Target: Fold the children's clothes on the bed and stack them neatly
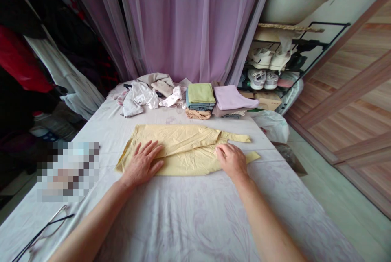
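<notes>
A pale yellow long-sleeved garment lies flat and creased on the bed, folded over on itself, with a narrow sleeve stretching right. My left hand rests palm down on its lower left part, fingers spread. My right hand lies on its right side near the sleeve, fingers slightly curved. Neither hand lifts the cloth. Beneath the garment is a pale lilac patterned bedsheet.
Beyond the garment lie loose pale clothes, a green-and-blue folded stack and folded lilac cloth. Eyeglasses sit at the lower left bed edge beside a pixelated patch. A shoe rack and white plastic bag stand right.
</notes>
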Available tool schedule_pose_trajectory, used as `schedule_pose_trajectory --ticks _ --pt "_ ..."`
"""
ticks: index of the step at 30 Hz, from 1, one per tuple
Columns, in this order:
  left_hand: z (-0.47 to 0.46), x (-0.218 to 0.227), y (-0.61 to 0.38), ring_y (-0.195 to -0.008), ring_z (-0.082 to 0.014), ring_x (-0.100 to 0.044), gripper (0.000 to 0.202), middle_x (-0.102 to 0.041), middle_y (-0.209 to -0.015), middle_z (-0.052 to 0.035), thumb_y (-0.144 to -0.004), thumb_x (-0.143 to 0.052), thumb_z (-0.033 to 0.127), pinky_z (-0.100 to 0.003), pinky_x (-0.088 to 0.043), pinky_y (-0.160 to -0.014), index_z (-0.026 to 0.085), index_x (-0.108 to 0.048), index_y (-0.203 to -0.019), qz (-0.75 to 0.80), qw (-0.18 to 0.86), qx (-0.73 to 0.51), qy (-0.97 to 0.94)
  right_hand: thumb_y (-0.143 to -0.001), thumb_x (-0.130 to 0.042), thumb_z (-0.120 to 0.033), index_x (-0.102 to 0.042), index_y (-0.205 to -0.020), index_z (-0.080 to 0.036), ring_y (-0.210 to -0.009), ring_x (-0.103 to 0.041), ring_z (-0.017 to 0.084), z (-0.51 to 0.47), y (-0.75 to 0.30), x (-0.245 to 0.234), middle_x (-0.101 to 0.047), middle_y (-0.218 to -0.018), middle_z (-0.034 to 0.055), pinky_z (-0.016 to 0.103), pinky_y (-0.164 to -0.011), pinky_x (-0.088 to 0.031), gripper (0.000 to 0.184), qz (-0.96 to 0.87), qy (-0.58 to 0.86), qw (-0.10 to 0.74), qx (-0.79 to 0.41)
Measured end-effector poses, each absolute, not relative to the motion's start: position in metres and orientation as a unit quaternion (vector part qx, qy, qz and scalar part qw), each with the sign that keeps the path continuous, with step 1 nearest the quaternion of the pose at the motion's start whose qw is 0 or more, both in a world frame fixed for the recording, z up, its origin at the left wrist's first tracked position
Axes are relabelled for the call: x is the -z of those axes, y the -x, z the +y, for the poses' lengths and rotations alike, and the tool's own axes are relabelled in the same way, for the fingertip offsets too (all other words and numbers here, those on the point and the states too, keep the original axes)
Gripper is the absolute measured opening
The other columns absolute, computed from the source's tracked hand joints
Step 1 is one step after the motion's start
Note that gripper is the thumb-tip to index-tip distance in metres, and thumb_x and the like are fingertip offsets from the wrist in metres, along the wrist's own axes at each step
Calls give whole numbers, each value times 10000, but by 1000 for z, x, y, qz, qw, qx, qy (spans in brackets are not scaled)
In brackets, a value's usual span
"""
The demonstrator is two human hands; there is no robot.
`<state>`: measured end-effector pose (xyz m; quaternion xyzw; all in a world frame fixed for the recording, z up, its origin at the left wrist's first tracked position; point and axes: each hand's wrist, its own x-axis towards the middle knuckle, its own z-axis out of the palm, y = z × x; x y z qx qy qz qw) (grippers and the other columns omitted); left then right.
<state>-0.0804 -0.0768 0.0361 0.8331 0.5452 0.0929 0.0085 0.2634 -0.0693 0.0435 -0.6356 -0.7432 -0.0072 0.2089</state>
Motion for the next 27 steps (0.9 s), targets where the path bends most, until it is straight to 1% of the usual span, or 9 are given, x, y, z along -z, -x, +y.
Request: schedule_pose_trajectory --ticks 4,6,10,13,15,17,20,24,27 --pt "-76 -39 32 -1476 -292 -266 635 -407 -1554 -75 -954 -360 620 -543 -152 -1206 276 -421 -1484 466 43 -96 -878 -921 -490 -256 -706 -813 -247 -858 -647 215 -77 -251 -39 -732 -856 54 295 -762 -440 242 -782 591 197 -22" --pt "-73 -38 6 -1482 -292 -249 694 -390 -1563 -89 -939 -358 657 -545 -131 -1209 266 -370 -1513 437 56 -106 -892 -917 -494 -264 -706 -804 -257 -857 -651 213 -77 -256 -38 -733 -853 52 288 -757 -445 240 -774 592 221 -33" --pt "-71 -28 -30 -1475 -302 -263 788 -361 -1574 -126 -920 -324 706 -537 -137 -1209 202 -347 -1525 422 70 -117 -896 -898 -479 -314 -717 -870 -231 -809 -644 205 -73 -297 -36 -732 -864 66 280 -707 -434 253 -664 690 288 1" --pt "-70 -21 -47 -1464 -301 -288 743 -384 -1561 -129 -936 -316 681 -536 -135 -1208 220 -369 -1516 433 63 -130 -890 -880 -464 -336 -722 -918 -217 -765 -626 201 -74 -326 -32 -730 -878 77 281 -667 -409 287 -572 766 292 29" --pt "-69 -19 -56 -1456 -301 -303 666 -389 -1559 -122 -964 -299 632 -550 -154 -1199 251 -392 -1504 442 60 -138 -884 -870 -459 -332 -723 -940 -206 -780 -625 204 -75 -332 -29 -728 -909 89 286 -686 -414 301 -565 769 297 35" --pt "-67 -20 -67 -1451 -307 -311 603 -388 -1560 -119 -990 -276 578 -572 -189 -1182 267 -420 -1487 453 63 -143 -878 -870 -455 -337 -724 -933 -201 -822 -631 208 -75 -326 -29 -727 -929 96 289 -731 -427 308 -598 740 307 29" --pt "-63 -22 -83 -1452 -328 -304 588 -377 -1564 -132 -989 -294 567 -602 -217 -1162 264 -452 -1467 470 63 -139 -869 -879 -447 -374 -729 -895 -210 -865 -639 214 -73 -312 -32 -736 -907 95 286 -775 -435 326 -651 694 306 -5" --pt "-61 -19 -93 -1442 -352 -310 609 -382 -1560 -124 -947 -377 619 -639 -201 -1154 298 -465 -1457 472 60 -133 -869 -902 -398 -436 -735 -910 -213 -762 -650 205 -73 -315 -34 -739 -793 74 277 -692 -430 403 -642 710 276 -90" --pt "-62 -15 -93 -1442 -362 -302 612 -378 -1563 -115 -934 -406 619 -654 -174 -1157 312 -458 -1460 472 62 -134 -869 -869 -439 -474 -735 -860 -215 -717 -648 203 -78 -335 -30 -734 -754 60 274 -650 -420 394 -640 712 261 -125"
